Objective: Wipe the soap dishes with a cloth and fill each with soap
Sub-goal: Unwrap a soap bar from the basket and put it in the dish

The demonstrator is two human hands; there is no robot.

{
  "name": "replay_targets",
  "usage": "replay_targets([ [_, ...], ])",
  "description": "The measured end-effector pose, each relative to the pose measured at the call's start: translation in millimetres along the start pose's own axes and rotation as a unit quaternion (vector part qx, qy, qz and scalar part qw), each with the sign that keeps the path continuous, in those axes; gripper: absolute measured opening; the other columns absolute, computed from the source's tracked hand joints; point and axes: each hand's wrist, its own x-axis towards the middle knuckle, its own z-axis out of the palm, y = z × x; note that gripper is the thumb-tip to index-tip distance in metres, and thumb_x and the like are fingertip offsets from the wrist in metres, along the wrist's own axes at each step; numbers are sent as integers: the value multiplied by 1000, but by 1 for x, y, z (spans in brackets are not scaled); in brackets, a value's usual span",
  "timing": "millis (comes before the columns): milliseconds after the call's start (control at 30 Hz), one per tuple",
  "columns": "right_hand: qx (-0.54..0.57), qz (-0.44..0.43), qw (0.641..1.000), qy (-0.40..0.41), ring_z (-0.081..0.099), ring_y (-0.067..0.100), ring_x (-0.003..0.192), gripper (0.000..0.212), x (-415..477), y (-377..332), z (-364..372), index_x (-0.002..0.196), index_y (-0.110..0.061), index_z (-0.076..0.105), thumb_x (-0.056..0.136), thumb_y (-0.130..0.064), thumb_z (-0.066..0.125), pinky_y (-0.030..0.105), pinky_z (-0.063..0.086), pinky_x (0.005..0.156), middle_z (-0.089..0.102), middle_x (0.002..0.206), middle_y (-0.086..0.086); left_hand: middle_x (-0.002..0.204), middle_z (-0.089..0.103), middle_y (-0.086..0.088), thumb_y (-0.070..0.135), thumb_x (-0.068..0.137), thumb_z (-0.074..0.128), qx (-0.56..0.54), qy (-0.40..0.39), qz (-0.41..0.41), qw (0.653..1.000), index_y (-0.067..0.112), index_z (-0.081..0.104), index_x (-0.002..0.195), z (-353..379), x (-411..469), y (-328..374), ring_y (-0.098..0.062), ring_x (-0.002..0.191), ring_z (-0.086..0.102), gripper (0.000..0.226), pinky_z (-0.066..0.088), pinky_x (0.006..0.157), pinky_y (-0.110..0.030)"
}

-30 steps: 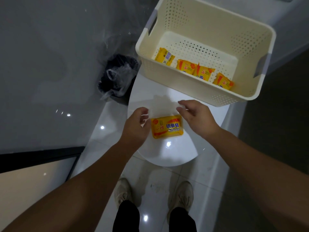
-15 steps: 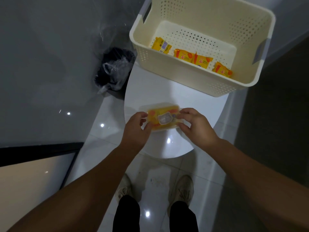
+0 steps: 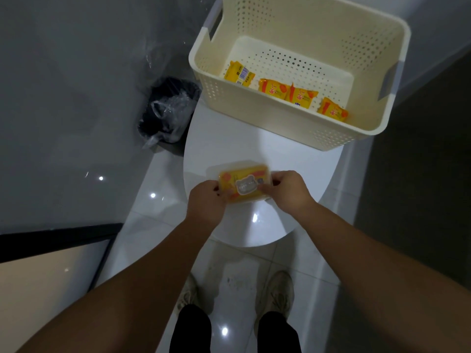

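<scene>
A clear soap dish (image 3: 243, 184) with a bear-shaped mark on its lid rests on the closed white toilet lid (image 3: 300, 161). A yellow wrapped soap bar shows through the lid. My left hand (image 3: 207, 202) grips the dish's left end and my right hand (image 3: 288, 191) grips its right end. Behind it stands a cream perforated basket (image 3: 254, 108) that holds several yellow wrapped soap bars (image 3: 300, 96) along its near wall. No cloth is visible.
A black bin (image 3: 169, 113) lined with a clear bag stands on the floor left of the toilet, against a grey wall. Glossy white floor tiles and my two shoes (image 3: 276, 291) are below. A dark-framed panel (image 3: 58, 240) lies at lower left.
One second ago the soap bar lay uncovered between my hands. Since then a clear lid has come over it, and both hands now hold the dish's ends.
</scene>
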Motion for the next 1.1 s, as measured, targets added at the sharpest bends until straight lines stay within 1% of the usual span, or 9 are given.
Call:
replay_targets([
  [167, 63, 32, 997, 24, 68, 39, 74, 23, -4, -2, 1, 82, 8, 69, 75, -13, 76, 51, 57, 71, 68, 80, 26, 52, 47, 2, 33, 88, 64, -6, 8, -24, 1000, 6, 58, 62, 1, 2, 2, -14, 51, 47, 37, 29, 46, -24],
  [333, 105, 28, 993, 40, 60, 23, 70, 21, -21, -12, -3, 86, 5, 65, 76, -10, 75, 38, 52, 68, 65, 79, 17, 57, 48, 10, 36, 93, 59, -77, 6, -3, 997, 20, 51, 60, -8, -12, 14, -3, 47, 49, 37, 36, 49, -18],
  [433, 125, 27, 991, 38, 61, 22, 78, 22, -32, -21, -9, 90, -5, 61, 76, -14, 76, 38, 53, 74, 64, 88, 11, 74, 54, 17, 27, 92, 62, -132, -3, 6, 991, 28, 49, 72, -24, -21, 26, 4, 58, 58, 24, 44, 51, -8],
  [533, 120, 15, 992, 44, 62, 25, 81, 27, -52, -36, -20, 92, -6, 62, 76, -22, 77, 36, 51, 71, 64, 94, 12, 86, 58, 11, 26, 89, 66, -136, -21, -2, 990, 17, 56, 89, -48, -33, 38, 1, 70, 57, 14, 43, 53, -9],
  [633, 108, 5, 993, 56, 62, 22, 79, 31, -83, -62, -39, 95, -8, 62, 78, -31, 75, 30, 48, 65, 64, 97, 8, 102, 60, 3, 27, 86, 69, -139, -37, -2, 990, 10, 55, 111, -79, -46, 59, -9, 83, 61, 33, 45, 63, -17],
  [800, 115, -59, 990, 57, 63, 21, 93, 54, -150, -129, -89, 130, -30, 50, 81, -40, 71, 40, 57, 80, 60, 112, 3, 108, 66, -1, 35, 81, 72, -161, -61, 53, 984, 14, 60, 110, -147, -82, 119, -14, 91, 65, 37, 51, 73, -26],
  [967, 112, -100, 984, 93, 55, 28, 116, 75, -227, -189, -141, 145, -32, 32, 81, -42, 69, 48, 52, 91, 43, 137, 3, 118, 63, 7, 30, 88, 66, -177, -116, 153, 965, 28, 49, 133, -213, -135, 191, -14, 93, 69, 47, 57, 83, -33],
  [1033, 107, -108, 982, 114, 56, 25, 115, 75, -254, -207, -160, 147, -30, 30, 83, -41, 68, 39, 56, 84, 43, 139, 1, 122, 57, 8, 20, 91, 63, -183, -117, 181, 959, 26, 43, 140, -233, -156, 218, -10, 87, 67, 53, 54, 79, -18],
  [1100, 124, -115, 976, 138, 58, 21, 106, 70, -281, -221, -176, 147, -24, 29, 88, -28, 65, 19, 55, 66, 46, 132, -1, 122, 55, 7, 19, 90, 64, -172, -130, 209, 954, 26, 41, 140, -249, -173, 243, -9, 88, 65, 55, 51, 77, -14],
])
